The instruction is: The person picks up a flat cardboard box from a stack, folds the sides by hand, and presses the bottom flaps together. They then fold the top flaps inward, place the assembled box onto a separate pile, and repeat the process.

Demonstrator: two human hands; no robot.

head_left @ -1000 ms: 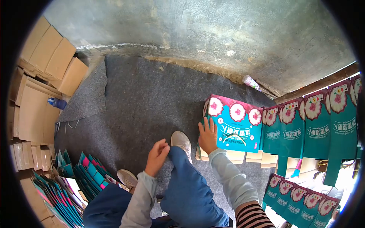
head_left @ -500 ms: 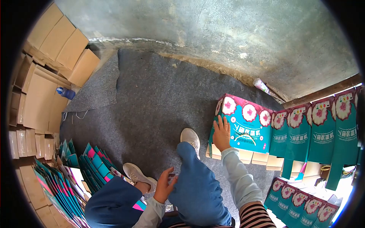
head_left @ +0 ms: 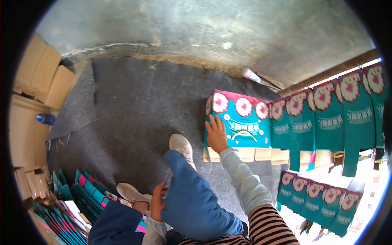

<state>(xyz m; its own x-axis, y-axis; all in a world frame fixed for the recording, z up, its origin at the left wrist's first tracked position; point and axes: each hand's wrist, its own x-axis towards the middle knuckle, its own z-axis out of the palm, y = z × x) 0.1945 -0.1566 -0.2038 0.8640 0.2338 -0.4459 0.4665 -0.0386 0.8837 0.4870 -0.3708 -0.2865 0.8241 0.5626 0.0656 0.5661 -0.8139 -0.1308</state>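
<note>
My right hand (head_left: 217,134) lies with spread fingers against the left part of a teal and maroon printed box (head_left: 249,126), at the near end of a row of similar boxes. Under that box are plain brown cartons (head_left: 237,154). Beside my bent knee (head_left: 188,192), my left hand (head_left: 158,201) hangs with its fingers partly curled and apart, and nothing shows in it.
Teal and pink folded cardboard (head_left: 87,192) stands in stacks at the lower left. Brown boxes (head_left: 30,134) and a blue bottle (head_left: 45,119) are at the left. More teal boxes (head_left: 314,194) sit at the lower right. A grey wall (head_left: 183,24) rises behind the dark floor covering (head_left: 139,94).
The view has shifted, so the boxes, wall and floor appear further left. My right hand remains on the same box, and my left hand is still beside the knee.
</note>
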